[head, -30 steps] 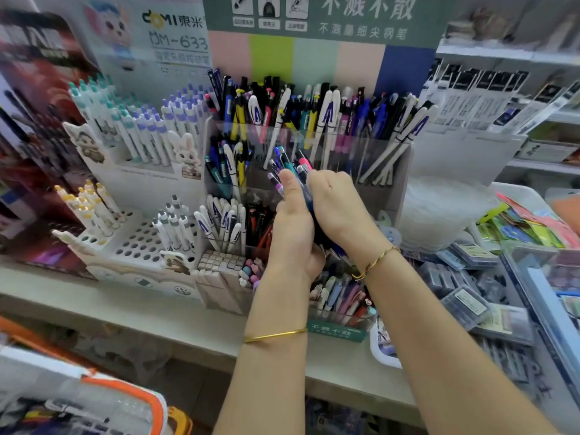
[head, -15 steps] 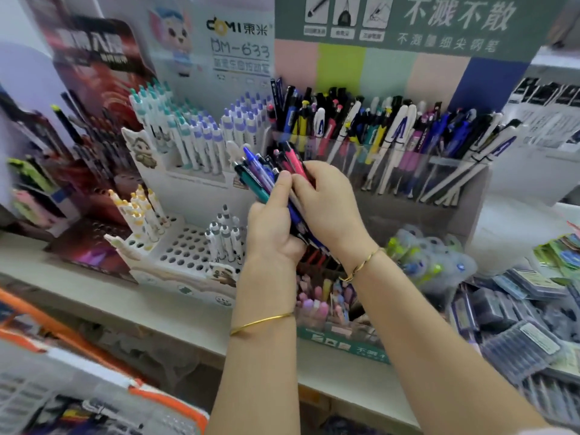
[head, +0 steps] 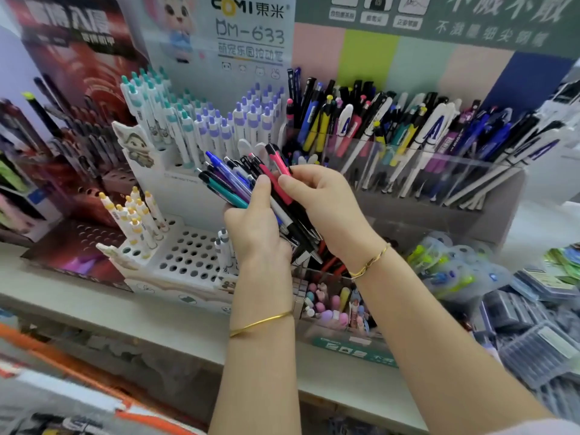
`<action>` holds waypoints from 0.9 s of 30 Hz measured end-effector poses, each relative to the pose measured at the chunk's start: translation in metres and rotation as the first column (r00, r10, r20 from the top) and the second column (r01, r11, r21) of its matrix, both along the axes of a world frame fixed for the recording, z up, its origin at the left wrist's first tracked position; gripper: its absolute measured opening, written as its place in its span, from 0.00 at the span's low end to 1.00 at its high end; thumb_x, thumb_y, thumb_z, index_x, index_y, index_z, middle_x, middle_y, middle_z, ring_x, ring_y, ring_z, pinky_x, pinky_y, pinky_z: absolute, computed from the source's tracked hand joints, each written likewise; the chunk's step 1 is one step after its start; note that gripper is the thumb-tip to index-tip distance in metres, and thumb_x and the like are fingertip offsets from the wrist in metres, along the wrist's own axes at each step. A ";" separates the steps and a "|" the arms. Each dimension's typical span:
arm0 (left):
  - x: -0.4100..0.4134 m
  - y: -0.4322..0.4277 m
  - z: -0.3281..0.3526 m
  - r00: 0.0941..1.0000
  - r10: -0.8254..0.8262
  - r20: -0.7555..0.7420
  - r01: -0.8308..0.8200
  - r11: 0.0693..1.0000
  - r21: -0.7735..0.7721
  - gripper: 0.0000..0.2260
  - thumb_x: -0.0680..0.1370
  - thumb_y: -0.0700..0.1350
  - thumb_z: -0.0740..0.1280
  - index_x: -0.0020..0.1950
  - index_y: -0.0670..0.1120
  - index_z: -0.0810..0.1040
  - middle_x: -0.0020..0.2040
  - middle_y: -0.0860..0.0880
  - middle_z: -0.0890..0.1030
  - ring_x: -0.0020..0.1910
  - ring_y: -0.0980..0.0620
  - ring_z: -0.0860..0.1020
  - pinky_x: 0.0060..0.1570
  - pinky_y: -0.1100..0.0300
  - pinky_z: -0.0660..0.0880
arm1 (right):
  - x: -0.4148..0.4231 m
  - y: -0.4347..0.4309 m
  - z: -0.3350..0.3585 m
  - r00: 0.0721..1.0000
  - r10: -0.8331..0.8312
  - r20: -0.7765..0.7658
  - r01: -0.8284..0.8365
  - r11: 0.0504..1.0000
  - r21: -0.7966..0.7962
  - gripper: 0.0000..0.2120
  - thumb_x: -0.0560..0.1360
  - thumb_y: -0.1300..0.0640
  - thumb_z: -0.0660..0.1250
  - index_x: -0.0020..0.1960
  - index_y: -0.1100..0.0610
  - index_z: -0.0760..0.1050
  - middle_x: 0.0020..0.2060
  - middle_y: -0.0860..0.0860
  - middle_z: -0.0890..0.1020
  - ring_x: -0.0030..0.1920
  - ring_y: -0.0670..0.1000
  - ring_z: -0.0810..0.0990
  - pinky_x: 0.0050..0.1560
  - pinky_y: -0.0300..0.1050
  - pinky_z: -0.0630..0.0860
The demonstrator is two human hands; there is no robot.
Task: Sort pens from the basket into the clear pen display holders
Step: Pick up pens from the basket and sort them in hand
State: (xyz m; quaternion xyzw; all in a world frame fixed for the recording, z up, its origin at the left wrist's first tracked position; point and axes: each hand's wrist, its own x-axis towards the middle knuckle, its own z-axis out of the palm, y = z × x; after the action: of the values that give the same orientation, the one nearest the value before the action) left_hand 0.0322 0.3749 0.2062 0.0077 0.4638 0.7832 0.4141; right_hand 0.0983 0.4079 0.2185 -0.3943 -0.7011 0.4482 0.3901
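While the left hand (head: 257, 227) grips a fanned bundle of pens (head: 230, 183) with blue, teal, purple, black and white barrels, clicker ends up, the right hand (head: 326, 202) pinches a pink pen (head: 280, 166) in that fan. The bundle is held in front of the clear holder (head: 408, 174), which is packed with mixed pens.

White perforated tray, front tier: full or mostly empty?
Mostly empty. The perforated tray shows many bare holes; few yellow-capped pens stand at left, gray-capped pens at right.
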 end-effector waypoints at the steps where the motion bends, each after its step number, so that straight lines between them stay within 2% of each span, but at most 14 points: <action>1: 0.000 -0.001 0.000 1.000 0.002 -0.011 -0.003 1.000 -0.012 0.12 0.77 0.42 0.69 0.57 0.39 0.73 0.46 0.43 0.82 0.39 0.50 0.83 0.35 0.56 0.82 | 0.003 0.001 0.001 1.000 0.012 -0.018 -0.012 1.000 -0.018 0.07 0.79 0.59 0.64 0.49 0.59 0.81 0.39 0.55 0.82 0.39 0.45 0.78 0.45 0.43 0.77; 4: -0.004 -0.004 0.000 0.999 -0.003 -0.040 0.002 0.999 -0.044 0.14 0.78 0.44 0.69 0.59 0.38 0.73 0.45 0.42 0.82 0.43 0.45 0.84 0.42 0.47 0.83 | 0.013 0.009 0.009 0.996 -0.029 -0.087 0.027 0.999 -0.022 0.05 0.78 0.60 0.65 0.48 0.55 0.80 0.34 0.47 0.79 0.33 0.39 0.76 0.38 0.34 0.74; 7: -0.012 -0.007 0.002 0.991 -0.001 -0.133 -0.006 0.998 -0.055 0.14 0.78 0.44 0.69 0.59 0.37 0.72 0.40 0.45 0.81 0.35 0.49 0.83 0.42 0.47 0.82 | 0.020 0.024 0.019 0.972 -0.124 -0.201 0.129 0.992 0.010 0.06 0.76 0.62 0.68 0.52 0.58 0.80 0.38 0.49 0.81 0.40 0.45 0.81 0.41 0.33 0.75; 9: -0.016 -0.007 0.004 0.978 0.001 -0.207 -0.018 0.997 -0.079 0.14 0.78 0.45 0.69 0.58 0.38 0.73 0.42 0.46 0.80 0.37 0.51 0.81 0.45 0.49 0.82 | 0.018 0.031 0.023 0.958 -0.176 -0.225 0.196 0.978 0.066 0.04 0.76 0.62 0.68 0.47 0.54 0.77 0.40 0.50 0.82 0.43 0.48 0.83 0.40 0.36 0.76; 11: -0.017 -0.006 0.006 0.969 -0.011 -0.248 -0.011 0.996 -0.088 0.12 0.77 0.45 0.69 0.56 0.41 0.72 0.42 0.47 0.80 0.39 0.51 0.81 0.49 0.48 0.81 | 0.012 0.036 0.022 0.954 -0.223 -0.201 0.251 0.959 0.128 0.08 0.76 0.61 0.67 0.43 0.50 0.73 0.41 0.51 0.81 0.45 0.52 0.83 0.43 0.44 0.79; 13: -0.016 -0.006 0.007 0.969 -0.032 -0.245 0.018 0.998 -0.061 0.13 0.78 0.43 0.69 0.59 0.39 0.72 0.41 0.45 0.82 0.37 0.52 0.82 0.44 0.53 0.82 | 0.009 0.039 0.016 0.961 -0.246 -0.127 0.265 0.950 0.163 0.07 0.77 0.60 0.66 0.43 0.50 0.72 0.41 0.50 0.81 0.44 0.52 0.82 0.45 0.47 0.80; 15: -0.015 -0.005 0.005 0.970 -0.053 -0.237 0.040 0.998 -0.058 0.14 0.78 0.42 0.68 0.61 0.38 0.72 0.43 0.43 0.83 0.38 0.52 0.83 0.41 0.54 0.83 | 0.007 0.041 0.007 0.970 -0.242 -0.012 0.240 0.954 0.178 0.04 0.77 0.59 0.66 0.44 0.55 0.74 0.39 0.51 0.80 0.42 0.52 0.81 0.43 0.46 0.78; 18: -0.015 -0.004 0.003 0.971 -0.081 -0.226 0.065 0.995 -0.076 0.13 0.78 0.43 0.69 0.59 0.39 0.73 0.49 0.40 0.83 0.45 0.47 0.84 0.47 0.48 0.82 | 0.004 0.043 -0.004 0.953 -0.263 0.147 0.214 0.935 0.283 0.07 0.79 0.56 0.65 0.46 0.60 0.73 0.41 0.54 0.78 0.41 0.52 0.76 0.37 0.40 0.72; 20: -0.015 -0.003 0.001 0.968 -0.093 -0.233 0.079 0.994 -0.070 0.13 0.78 0.43 0.68 0.59 0.39 0.73 0.47 0.40 0.83 0.43 0.48 0.84 0.49 0.47 0.81 | 0.002 0.043 -0.004 0.940 -0.303 0.159 0.234 0.908 0.349 0.05 0.78 0.57 0.65 0.49 0.58 0.71 0.41 0.52 0.77 0.41 0.50 0.74 0.37 0.40 0.68; 23: -0.016 -0.001 -0.001 0.961 -0.116 -0.251 0.100 0.992 -0.074 0.15 0.78 0.43 0.69 0.61 0.38 0.73 0.48 0.40 0.83 0.43 0.48 0.84 0.49 0.47 0.81 | 0.001 0.044 -0.003 0.921 -0.317 0.226 0.207 0.891 0.404 0.08 0.77 0.56 0.68 0.50 0.59 0.72 0.41 0.51 0.77 0.41 0.50 0.76 0.41 0.44 0.72; 26: -0.018 0.001 -0.002 0.960 -0.126 -0.252 0.103 0.990 -0.100 0.16 0.77 0.44 0.70 0.60 0.38 0.73 0.52 0.38 0.82 0.49 0.44 0.83 0.50 0.46 0.81 | -0.004 0.041 -0.006 0.789 -0.367 0.493 0.117 0.877 0.467 0.11 0.76 0.52 0.69 0.51 0.57 0.72 0.47 0.51 0.79 0.47 0.54 0.78 0.43 0.48 0.74; 27: -0.018 0.001 -0.002 0.957 -0.129 -0.260 0.106 0.989 -0.102 0.16 0.77 0.44 0.70 0.60 0.38 0.73 0.52 0.38 0.82 0.49 0.44 0.83 0.49 0.47 0.81 | -0.004 0.040 -0.009 0.786 -0.352 0.508 0.111 0.889 0.444 0.12 0.75 0.52 0.70 0.52 0.57 0.72 0.50 0.51 0.79 0.50 0.54 0.78 0.45 0.49 0.75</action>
State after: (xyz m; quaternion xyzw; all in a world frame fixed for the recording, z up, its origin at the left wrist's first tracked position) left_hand 0.0142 0.3757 0.2041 0.1221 0.5473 0.7282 0.3941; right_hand 0.0941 0.4478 0.2092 -0.5097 -0.8054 0.1063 0.2834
